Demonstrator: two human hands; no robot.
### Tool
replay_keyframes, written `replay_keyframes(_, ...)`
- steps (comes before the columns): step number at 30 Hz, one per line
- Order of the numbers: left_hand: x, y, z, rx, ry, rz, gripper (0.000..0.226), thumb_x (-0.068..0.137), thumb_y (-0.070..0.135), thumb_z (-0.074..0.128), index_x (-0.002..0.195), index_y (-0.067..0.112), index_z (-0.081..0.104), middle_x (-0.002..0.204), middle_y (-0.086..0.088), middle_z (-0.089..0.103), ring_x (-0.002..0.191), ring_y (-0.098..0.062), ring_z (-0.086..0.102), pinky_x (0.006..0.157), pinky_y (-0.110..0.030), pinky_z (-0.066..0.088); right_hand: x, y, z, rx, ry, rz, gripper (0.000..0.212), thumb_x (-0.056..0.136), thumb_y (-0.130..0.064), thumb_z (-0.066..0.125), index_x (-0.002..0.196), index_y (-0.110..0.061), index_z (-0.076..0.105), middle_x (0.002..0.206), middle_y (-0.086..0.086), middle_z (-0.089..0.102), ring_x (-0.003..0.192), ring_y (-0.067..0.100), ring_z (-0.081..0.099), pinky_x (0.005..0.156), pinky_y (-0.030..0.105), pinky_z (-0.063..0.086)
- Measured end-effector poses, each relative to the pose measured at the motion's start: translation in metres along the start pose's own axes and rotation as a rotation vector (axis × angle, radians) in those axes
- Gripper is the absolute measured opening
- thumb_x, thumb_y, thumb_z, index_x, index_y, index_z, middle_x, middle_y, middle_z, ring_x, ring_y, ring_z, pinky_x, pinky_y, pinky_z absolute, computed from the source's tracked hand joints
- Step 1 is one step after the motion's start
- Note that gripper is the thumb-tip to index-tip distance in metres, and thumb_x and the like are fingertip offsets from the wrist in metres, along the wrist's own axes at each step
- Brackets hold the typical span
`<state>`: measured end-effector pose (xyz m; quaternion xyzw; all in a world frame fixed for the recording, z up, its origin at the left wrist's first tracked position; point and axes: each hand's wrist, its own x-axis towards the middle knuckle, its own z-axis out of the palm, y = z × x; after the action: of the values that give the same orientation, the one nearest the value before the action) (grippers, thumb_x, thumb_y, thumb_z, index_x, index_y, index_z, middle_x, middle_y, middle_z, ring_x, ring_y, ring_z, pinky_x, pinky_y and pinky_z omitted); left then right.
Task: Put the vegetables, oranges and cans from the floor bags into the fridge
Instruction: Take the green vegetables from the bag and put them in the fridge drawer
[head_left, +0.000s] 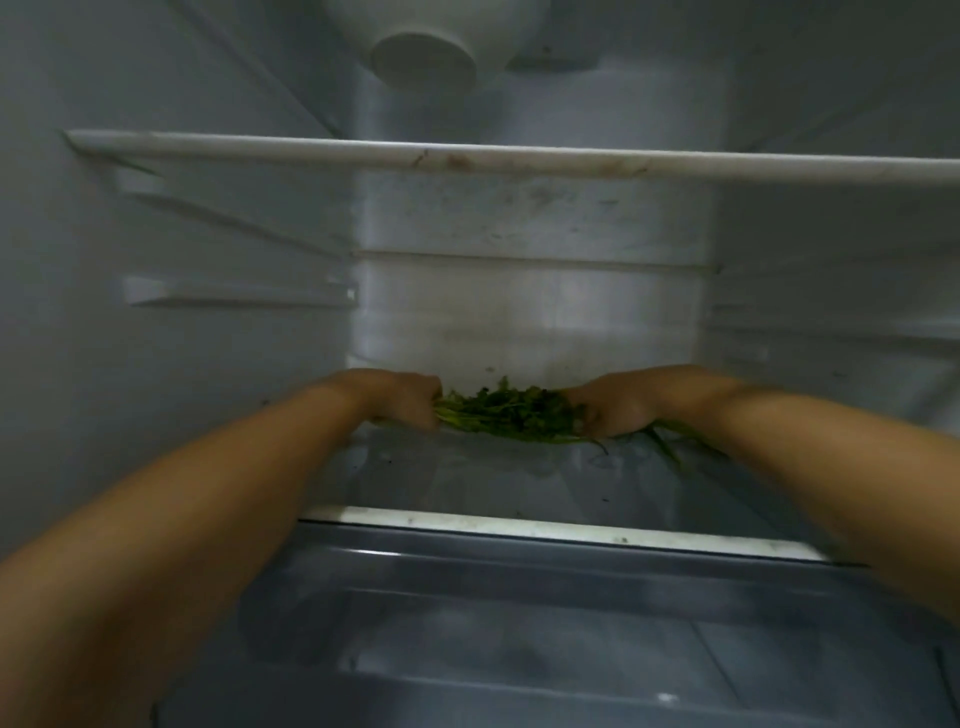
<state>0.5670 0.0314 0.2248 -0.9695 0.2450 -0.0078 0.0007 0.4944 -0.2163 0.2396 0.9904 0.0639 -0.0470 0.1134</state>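
Both hands, left hand (400, 397) and right hand (615, 405), are grasping the leafy greens (506, 413) at opposite ends over the fridge shelf (467, 519); bundle is appearing light, limp, easily bruised.

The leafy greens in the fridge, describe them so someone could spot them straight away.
Look inside the fridge at the glass shelf just above the bottom drawer. Near its back, the left hand and right hand hold a flat bunch of leafy greens between them, the only green thing among white walls.

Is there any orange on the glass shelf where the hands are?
No, only the bunch of leafy greens lies there, held by the left hand and right hand.
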Motion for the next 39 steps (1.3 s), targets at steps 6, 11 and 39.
replay_keyframes(6, -0.053, 0.020, -0.031, 0.096, 0.018, -0.040, 0.075, 0.093, 0.032, 0.054, 0.152, 0.019, 0.008, 0.156, -0.014, 0.018, 0.141, -0.032, 0.027, 0.114, -0.039, 0.028, -0.061, 0.002, -0.044, 0.162, 0.078, 0.131, 0.046, 0.092, -0.037, 0.056, 0.133, -0.021, 0.045, 0.109, 0.001, 0.056, 0.099, 0.020, 0.057, 0.082, 0.030, 0.053)
replay_keyframes(11, -0.105, 0.054, -0.046, -0.010, 0.183, 0.045, 0.051, 0.097, 0.025, 0.045, 0.145, 0.021, 0.030, 0.147, -0.010, 0.039, 0.127, -0.030, 0.044, 0.103, -0.035, 0.040, -0.100, -0.034, -0.038, 0.186, 0.274, 0.141, 0.035, 0.097, -0.028, 0.046, 0.130, -0.019, 0.051, 0.124, 0.007, 0.054, 0.104, 0.022, 0.054, 0.083, 0.025, 0.043)
replay_keyframes(39, -0.436, 0.120, 0.085, -0.107, 0.682, 0.002, 0.030, 0.093, 0.020, 0.042, 0.119, 0.009, 0.052, 0.120, -0.012, 0.056, 0.112, -0.033, 0.050, 0.084, -0.041, 0.042, -0.347, -0.247, 0.093, 0.163, 0.776, -0.068, 0.037, 0.097, -0.021, 0.041, 0.133, -0.016, 0.045, 0.127, 0.006, 0.052, 0.117, 0.026, 0.049, 0.092, 0.040, 0.039)
